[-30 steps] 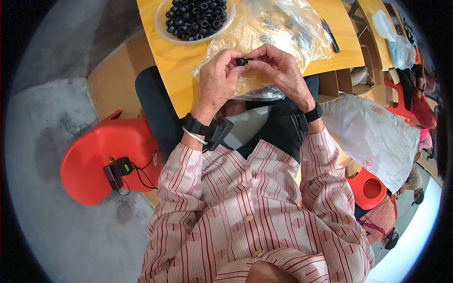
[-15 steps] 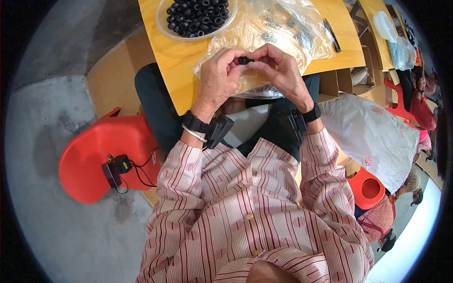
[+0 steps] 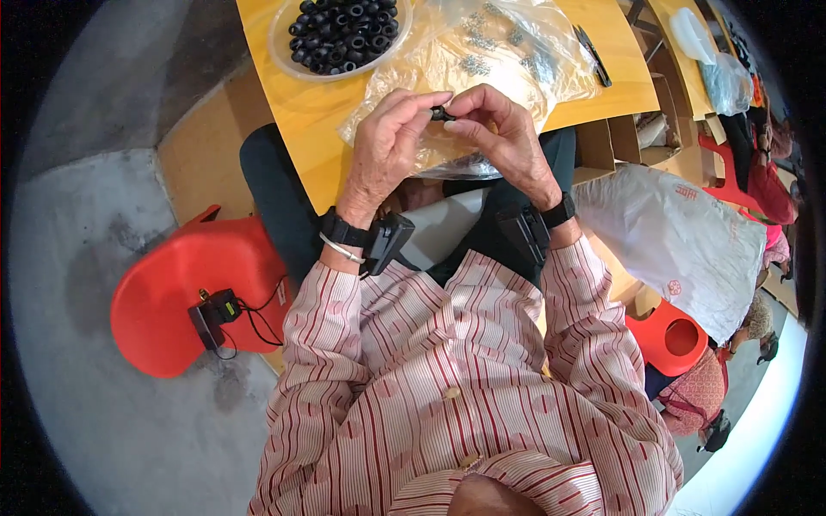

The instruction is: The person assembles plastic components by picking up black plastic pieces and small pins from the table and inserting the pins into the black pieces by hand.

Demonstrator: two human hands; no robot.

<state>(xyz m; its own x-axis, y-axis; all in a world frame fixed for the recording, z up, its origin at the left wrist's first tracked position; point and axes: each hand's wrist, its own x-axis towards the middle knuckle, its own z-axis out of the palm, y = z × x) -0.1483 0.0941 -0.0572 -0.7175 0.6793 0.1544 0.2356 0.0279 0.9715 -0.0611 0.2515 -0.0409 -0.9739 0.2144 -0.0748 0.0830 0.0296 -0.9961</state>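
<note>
A small black plastic part [image 3: 440, 113] is held between my two hands above the near edge of the yellow table [image 3: 315, 146]. It resembles the ring-shaped black fittings [image 3: 344, 36] heaped in the round translucent bowl [image 3: 277, 53] at the far left. My left hand [image 3: 385, 142] grips the part's left side between thumb and fingers. From the right, my right hand [image 3: 506, 138] pinches it with thumb and index finger. Beneath both hands spreads a clear plastic bag [image 3: 413, 77], with small metal pieces [image 3: 475, 64] in clusters on it.
A black slender tool [image 3: 594, 57] lies at the table's right. Cardboard boxes [image 3: 594, 146] and a white sack [image 3: 671, 232] stand at my right. To my left, a red chair [image 3: 155, 301] carries a black device with cables [image 3: 212, 316]. Other people sit farther right.
Both hands have shifted slightly left with the black part. My left fingers have straightened somewhat, and the view has moved a little.
</note>
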